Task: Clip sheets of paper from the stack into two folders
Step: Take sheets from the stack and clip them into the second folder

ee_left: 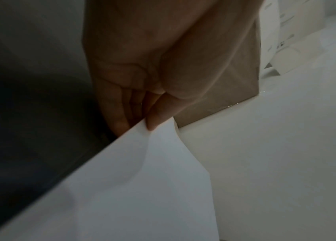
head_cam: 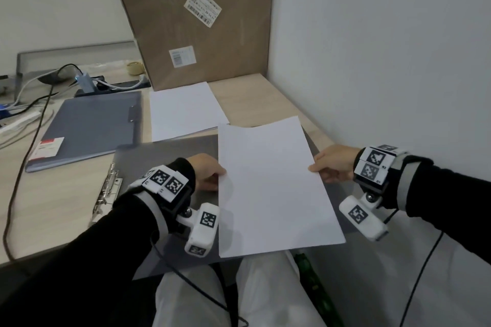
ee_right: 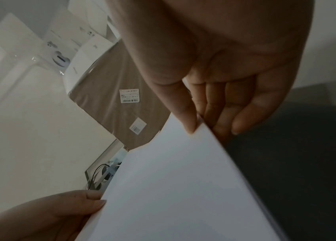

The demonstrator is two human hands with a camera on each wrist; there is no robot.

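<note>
A: Two hands held one sheet [head_cam: 273, 183] above the open folder [head_cam: 164, 156]. Left hand [head_cam: 206, 171] pinched the left edge; right hand [head_cam: 334, 166] pinched the right edge, thumb on top in both cases.

B: Step in hand?

A: Judged as placement of the sheet into the near folder. Clip [head_cam: 106, 194] lay at that folder's left edge, apart from the sheet. Next move would call for lowering the sheet, squaring it to the folder, and seating one edge under the clip.

B: Remaining items?

A: Stack [head_cam: 183, 111] lay on the desk [head_cam: 260, 98] beyond the folder; second folder [head_cam: 90, 127] lay closed to the left.

B: View differences?

A: Head view alone showed clip, stack and both folders. Left wrist view showed the thumb [ee_left: 158, 114] buckling the paper edge. Right wrist view showed fingers [ee_right: 245, 117] under the sheet, hidden from the head camera
</note>
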